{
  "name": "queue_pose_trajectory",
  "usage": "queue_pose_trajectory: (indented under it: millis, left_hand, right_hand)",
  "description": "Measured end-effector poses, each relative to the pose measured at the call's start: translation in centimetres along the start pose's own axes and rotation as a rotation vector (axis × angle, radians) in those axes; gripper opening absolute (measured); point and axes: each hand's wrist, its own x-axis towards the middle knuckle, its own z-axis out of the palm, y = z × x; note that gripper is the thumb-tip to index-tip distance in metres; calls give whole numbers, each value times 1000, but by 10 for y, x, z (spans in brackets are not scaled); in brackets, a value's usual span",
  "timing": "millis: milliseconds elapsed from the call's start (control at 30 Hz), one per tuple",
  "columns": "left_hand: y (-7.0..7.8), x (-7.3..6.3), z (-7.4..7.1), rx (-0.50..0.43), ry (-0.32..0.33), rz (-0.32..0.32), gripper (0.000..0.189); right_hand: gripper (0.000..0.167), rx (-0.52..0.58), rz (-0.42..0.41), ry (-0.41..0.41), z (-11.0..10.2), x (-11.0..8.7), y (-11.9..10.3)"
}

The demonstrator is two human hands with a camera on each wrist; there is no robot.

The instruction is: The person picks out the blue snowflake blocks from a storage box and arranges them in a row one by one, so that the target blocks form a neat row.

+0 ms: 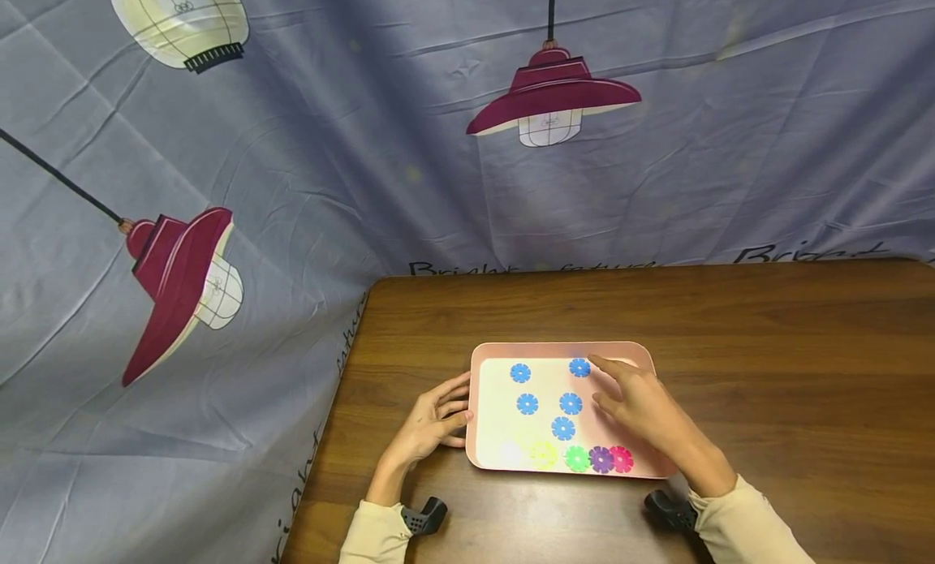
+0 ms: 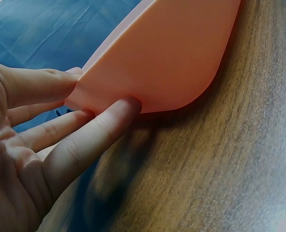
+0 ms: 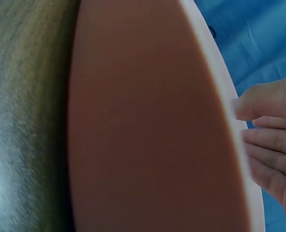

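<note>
A shallow pink tray (image 1: 476,361) with a pale bottom lies on the table. Several blue notched plastic discs (image 1: 563,428) are spread over its middle and far part. Along the near side sit a yellow disc (image 1: 544,454), a green disc (image 1: 577,458), a purple disc (image 1: 601,459) and a pink-red disc (image 1: 621,458). My left hand (image 1: 431,422) rests its nearly straight fingers (image 2: 109,118) against the tray's outer left wall, thumb by the rim. Over the tray's right part, my right hand (image 1: 639,402) has its index fingertip beside the far right blue disc (image 1: 579,368), thumb spread apart.
The tray stands on a brown wooden table (image 1: 803,369). A grey-blue cloth (image 1: 365,142) printed with lamps hangs behind the table and along its left side. Black devices (image 1: 425,517) are strapped at both wrists.
</note>
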Motion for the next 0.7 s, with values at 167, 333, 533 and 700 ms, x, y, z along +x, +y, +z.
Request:
queue_pose_trajectory:
  millis: [167,333,533,700]
  left_hand:
    - [-1,0,0,0,-3,8,61]
    - [-1,0,-1,2,-4,13,61]
    - [-1,1,0,4,-8,17,61]
    - [-2,1,-1,-4,-5,10,61]
  right_hand:
    - [55,12,-21,1,6,0,-1]
    - [56,20,-18,-23,10,1,-3]
    - [56,28,-22,-37,14,0,-5]
    - [54,33,-23,-48,17,-1,-8]
